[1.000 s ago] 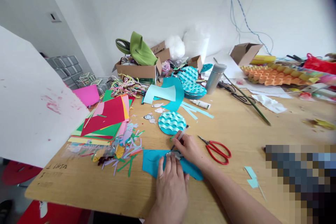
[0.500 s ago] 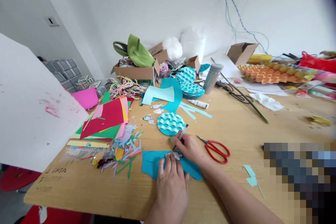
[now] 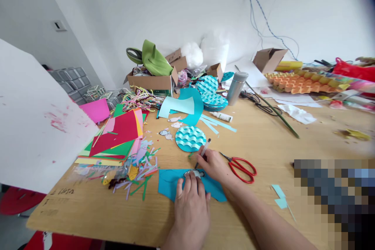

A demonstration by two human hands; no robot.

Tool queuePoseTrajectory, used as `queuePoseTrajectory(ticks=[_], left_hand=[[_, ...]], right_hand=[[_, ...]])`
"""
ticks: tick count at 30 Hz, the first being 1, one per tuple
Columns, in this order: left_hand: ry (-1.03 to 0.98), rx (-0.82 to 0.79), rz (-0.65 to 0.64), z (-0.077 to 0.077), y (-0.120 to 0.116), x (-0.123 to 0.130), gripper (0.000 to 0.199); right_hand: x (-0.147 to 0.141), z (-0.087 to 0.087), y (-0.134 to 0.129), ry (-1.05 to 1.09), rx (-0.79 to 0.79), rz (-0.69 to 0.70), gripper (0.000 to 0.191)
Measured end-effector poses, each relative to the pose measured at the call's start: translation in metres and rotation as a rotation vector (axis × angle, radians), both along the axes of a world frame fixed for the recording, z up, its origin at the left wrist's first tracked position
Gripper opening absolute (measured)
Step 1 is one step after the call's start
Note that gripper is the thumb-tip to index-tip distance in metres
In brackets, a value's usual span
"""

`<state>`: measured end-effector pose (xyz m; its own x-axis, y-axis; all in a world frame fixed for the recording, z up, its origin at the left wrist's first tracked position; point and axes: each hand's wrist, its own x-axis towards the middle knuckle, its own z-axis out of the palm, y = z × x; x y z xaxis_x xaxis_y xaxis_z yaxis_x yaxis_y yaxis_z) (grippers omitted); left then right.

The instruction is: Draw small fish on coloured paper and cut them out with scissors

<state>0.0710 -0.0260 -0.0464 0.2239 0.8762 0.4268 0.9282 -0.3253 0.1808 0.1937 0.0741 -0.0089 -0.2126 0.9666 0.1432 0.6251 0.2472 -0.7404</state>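
Observation:
My left hand (image 3: 192, 201) lies flat with its fingers stretched out, pressing a small white fish cutout (image 3: 200, 174) onto a sheet of blue paper (image 3: 166, 188). Part of the cutout is hidden under the fingertips. A pen (image 3: 206, 147) is gripped in my right hand (image 3: 215, 166), its tip pointing down at the cutout's upper edge. A faint curved outline shows on the left part of the blue paper. Just beyond the hands sits a blue disc (image 3: 191, 139) with wavy light-blue strips. Red-handled scissors (image 3: 241, 169) rest to the right of my right hand.
Coloured paper sheets (image 3: 117, 133) and paper scraps (image 3: 143, 179) cover the left side. Several fish cutouts (image 3: 166, 134) lie beyond the blue paper. A glue bottle (image 3: 222, 116), a grey flask (image 3: 237, 88) and a cardboard box (image 3: 152, 82) stand or lie farther back. Light-blue scraps (image 3: 278, 191) are at right.
My right hand and the pen have shifted very slightly along the cutout's edge, and the pen stands a little differently. My left hand stays in place.

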Motion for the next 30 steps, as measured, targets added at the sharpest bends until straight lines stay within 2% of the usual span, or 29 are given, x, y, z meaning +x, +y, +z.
queuePoseTrajectory(ticks=[5,13,20,26,30], left_hand=[[0.003,-0.001,0.002,0.0,0.0,0.0,0.034],[-0.006,-0.004,-0.018,-0.003,0.0,-0.001,0.033],[0.027,-0.049,-0.013,-0.003,0.001,-0.003,0.034],[0.028,-0.044,-0.019,-0.005,0.0,-0.002,0.035],[0.034,-0.049,-0.007,-0.006,0.0,-0.002,0.035]], right_hand=[[0.001,0.001,0.0,-0.014,-0.009,0.002,0.026],[0.006,-0.002,0.001,0.072,-0.051,0.072,0.016],[0.015,-0.011,-0.005,0.108,-0.147,0.048,0.015],[0.012,-0.021,-0.01,0.189,-0.105,-0.038,0.021],[0.011,-0.02,-0.01,0.208,-0.09,-0.032,0.02]])
